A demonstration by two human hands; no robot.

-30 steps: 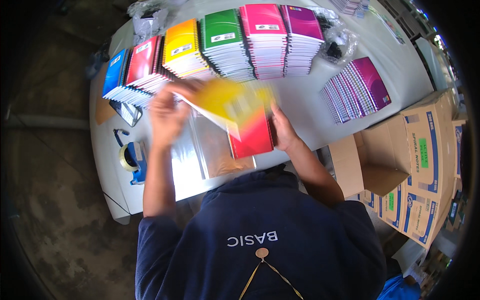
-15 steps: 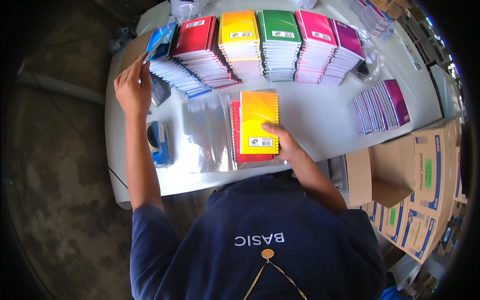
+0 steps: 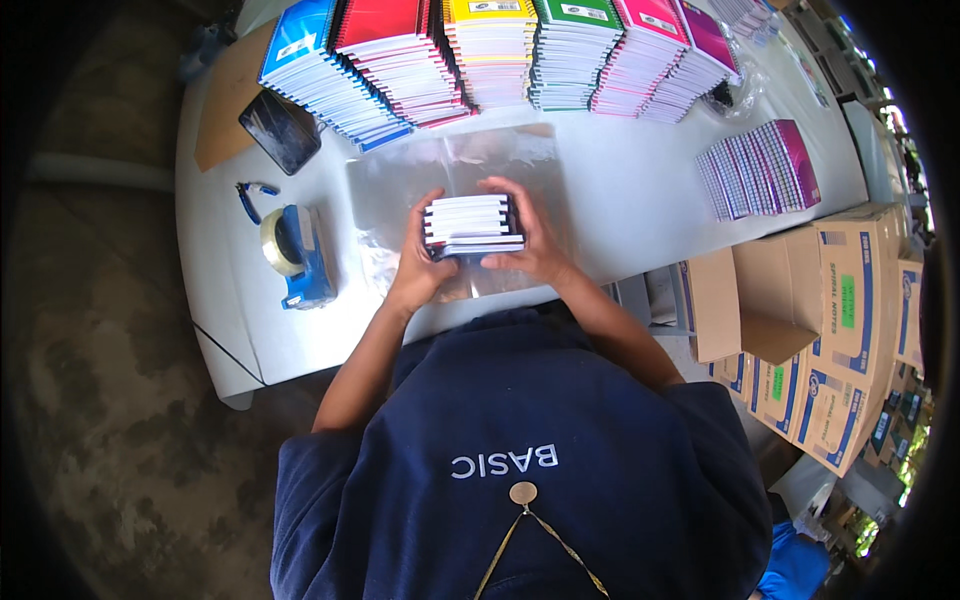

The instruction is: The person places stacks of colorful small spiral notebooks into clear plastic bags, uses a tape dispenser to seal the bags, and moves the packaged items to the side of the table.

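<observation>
A small stack of spiral notebooks is gripped between my two hands, its white page edges facing up toward me. My left hand wraps its left side, thumb at the near edge. On the right side, my right hand closes round it with the fingers at the far corner. The covers' colours are mostly hidden. Beneath the stack, clear plastic bags lie on the white table.
Tall notebook stacks in blue, red, yellow, green, pink and purple line the far side. Purple notebooks lean at right. A phone, pliers and a blue tape dispenser lie left. Cardboard boxes stand right.
My left hand has come from the blue stack to the middle. The notebooks, earlier flat with yellow and red showing in my right hand, are now upright between both hands.
</observation>
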